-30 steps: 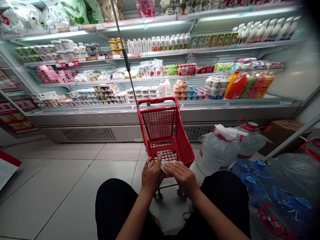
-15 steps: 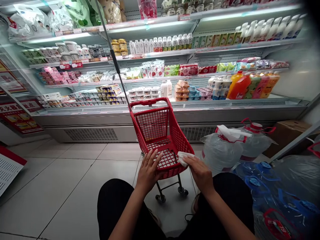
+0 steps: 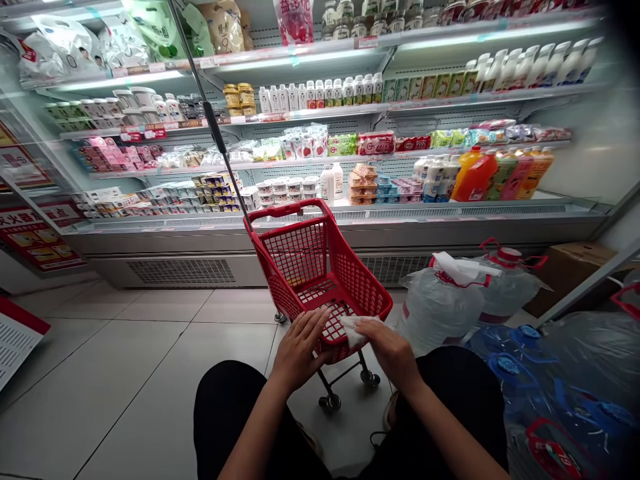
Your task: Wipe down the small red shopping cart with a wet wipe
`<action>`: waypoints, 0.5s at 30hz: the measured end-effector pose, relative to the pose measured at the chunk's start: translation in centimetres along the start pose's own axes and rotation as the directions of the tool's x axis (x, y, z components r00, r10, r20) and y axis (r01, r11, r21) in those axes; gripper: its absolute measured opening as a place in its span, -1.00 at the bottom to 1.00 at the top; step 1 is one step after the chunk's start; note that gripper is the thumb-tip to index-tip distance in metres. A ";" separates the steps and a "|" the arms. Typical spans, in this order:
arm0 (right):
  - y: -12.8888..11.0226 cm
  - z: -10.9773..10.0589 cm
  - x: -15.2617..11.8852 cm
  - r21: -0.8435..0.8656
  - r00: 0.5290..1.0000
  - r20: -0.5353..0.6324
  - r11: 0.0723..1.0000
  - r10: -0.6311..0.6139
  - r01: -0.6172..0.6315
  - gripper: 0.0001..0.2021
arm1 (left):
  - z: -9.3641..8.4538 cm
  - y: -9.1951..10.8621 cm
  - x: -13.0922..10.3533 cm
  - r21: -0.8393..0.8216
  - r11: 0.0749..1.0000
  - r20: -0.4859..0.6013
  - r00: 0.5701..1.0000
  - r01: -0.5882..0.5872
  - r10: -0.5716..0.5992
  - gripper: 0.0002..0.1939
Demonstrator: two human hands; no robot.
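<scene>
Left hand (image 3: 300, 347) lies fingers outstretched over the near left corner of the red cart (image 3: 356, 277); whether it grips the rim, I cannot tell. Pinched in the right hand (image 3: 393, 353), a white cloth (image 3: 354, 330) lies against the basket's near edge. The cart stands on the floor (image 3: 150, 373), before the fridge (image 3: 280, 267). Uneven pressure could roll it away on its wheels (image 3: 330, 402), or the soft cloth could snag in the lattice and slip loose.

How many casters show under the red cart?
3: near-left caster, near-right caster, and far-left caster. A fourth may be hidden behind the red cart.
</scene>
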State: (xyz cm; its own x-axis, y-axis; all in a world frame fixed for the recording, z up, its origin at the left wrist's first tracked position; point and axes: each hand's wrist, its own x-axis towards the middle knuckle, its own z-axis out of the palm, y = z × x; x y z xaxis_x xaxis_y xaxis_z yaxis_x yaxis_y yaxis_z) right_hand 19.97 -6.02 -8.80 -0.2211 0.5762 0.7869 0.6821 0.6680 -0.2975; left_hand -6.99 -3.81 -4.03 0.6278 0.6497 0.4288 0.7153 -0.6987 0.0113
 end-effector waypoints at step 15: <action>-3.4 1.6 -1.3 0.012 0.991 -0.111 0.997 0.072 -0.071 -0.60 | 1.0 2.6 1.2 -0.020 1.000 -0.031 0.999 0.017 -0.017 -0.13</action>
State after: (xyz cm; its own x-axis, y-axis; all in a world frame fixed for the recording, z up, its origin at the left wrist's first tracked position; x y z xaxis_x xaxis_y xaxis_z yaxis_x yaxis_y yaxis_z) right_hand 16.78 -8.27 -9.64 -0.0927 0.5673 0.8183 0.6879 0.6307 -0.3593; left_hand -4.08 -4.50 -4.42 0.6057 0.6521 0.4559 0.7195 -0.6935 0.0361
